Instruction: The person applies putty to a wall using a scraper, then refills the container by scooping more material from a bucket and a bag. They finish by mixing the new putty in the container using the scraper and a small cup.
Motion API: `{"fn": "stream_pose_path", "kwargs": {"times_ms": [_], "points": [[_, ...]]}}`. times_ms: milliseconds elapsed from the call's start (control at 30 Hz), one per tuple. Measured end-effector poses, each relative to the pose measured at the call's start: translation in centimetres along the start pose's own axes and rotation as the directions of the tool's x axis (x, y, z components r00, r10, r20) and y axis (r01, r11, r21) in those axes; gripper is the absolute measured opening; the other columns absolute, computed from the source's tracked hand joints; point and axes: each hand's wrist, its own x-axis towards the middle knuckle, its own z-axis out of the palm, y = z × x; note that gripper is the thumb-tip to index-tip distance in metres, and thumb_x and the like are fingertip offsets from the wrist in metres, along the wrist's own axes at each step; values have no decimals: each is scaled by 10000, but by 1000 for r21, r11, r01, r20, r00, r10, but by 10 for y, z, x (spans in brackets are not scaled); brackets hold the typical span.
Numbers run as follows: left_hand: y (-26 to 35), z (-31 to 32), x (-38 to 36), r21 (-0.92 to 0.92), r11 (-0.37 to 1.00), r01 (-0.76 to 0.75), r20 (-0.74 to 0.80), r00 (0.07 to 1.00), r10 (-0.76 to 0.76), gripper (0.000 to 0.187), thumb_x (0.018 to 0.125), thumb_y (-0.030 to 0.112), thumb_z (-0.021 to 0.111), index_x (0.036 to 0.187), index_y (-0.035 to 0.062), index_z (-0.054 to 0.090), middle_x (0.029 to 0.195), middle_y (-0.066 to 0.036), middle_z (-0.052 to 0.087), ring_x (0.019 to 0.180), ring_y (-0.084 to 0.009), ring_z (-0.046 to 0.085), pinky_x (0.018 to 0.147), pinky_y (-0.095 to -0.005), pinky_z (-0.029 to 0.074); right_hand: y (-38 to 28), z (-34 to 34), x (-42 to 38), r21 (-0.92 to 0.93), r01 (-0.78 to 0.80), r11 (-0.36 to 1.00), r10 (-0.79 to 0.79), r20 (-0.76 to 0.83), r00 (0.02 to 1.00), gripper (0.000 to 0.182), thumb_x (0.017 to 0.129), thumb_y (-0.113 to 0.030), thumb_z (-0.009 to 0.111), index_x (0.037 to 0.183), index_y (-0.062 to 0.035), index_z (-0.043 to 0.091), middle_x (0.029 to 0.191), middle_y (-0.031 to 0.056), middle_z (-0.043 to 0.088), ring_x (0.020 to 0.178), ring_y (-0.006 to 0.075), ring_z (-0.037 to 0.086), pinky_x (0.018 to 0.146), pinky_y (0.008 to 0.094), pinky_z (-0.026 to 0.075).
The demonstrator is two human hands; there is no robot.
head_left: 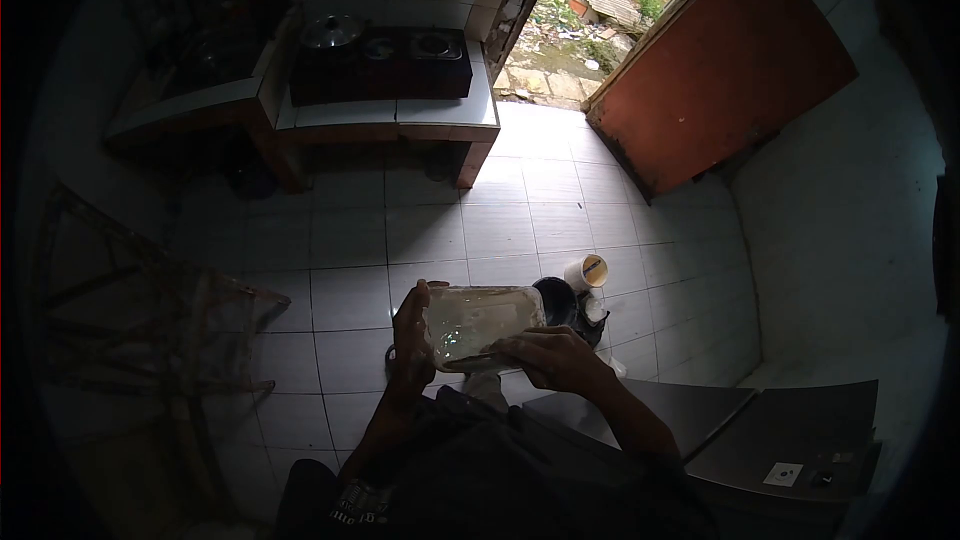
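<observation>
In front of my body I hold a whitish rectangular container [485, 320], its broad face turned up toward me with shiny glints on it. My left hand [411, 333] is wrapped round its left edge, the thumb near the upper corner. My right hand [548, 355] is closed at the lower right edge, its fingers over the rim. A thin dark strip shows along the rim by those fingers, and I cannot make out whether it is a separate thing. Just beyond the container a dark bucket [556, 300] stands on the floor, partly hidden by it.
A pale cylindrical tub [587, 272] is beside the bucket. Ahead, a gas stove [385, 65] with a lidded pan [332, 32] rests on a tiled counter [440, 112]. An orange door [720, 70] stands open to the outside. A worn wooden frame [150, 310] is left; a grey refrigerator [800, 425] is right.
</observation>
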Motion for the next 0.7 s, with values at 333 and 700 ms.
{"fn": "stream_pose_path", "kwargs": {"times_ms": [333,700], "points": [[16,13,1,-51,996,-76,33,996,77,620,945,569,373,1117,-5,531,983,-103,599,926,-174,603,798,-324,512,-17,-45,-8,63,1,998,9,-168,986,286,793,-70,603,1078,-50,604,854,132,680,738,277,687,643,370,564],[27,21,-10,-44,999,32,18,999,-32,892,799,786,391,1106,-42,517,1009,-117,557,922,-186,571,822,-327,456,-18,-14,-29,26,-82,996,82,8,997,341,815,-68,576,1154,-104,562,974,120,674,899,276,669,775,399,542]]}}
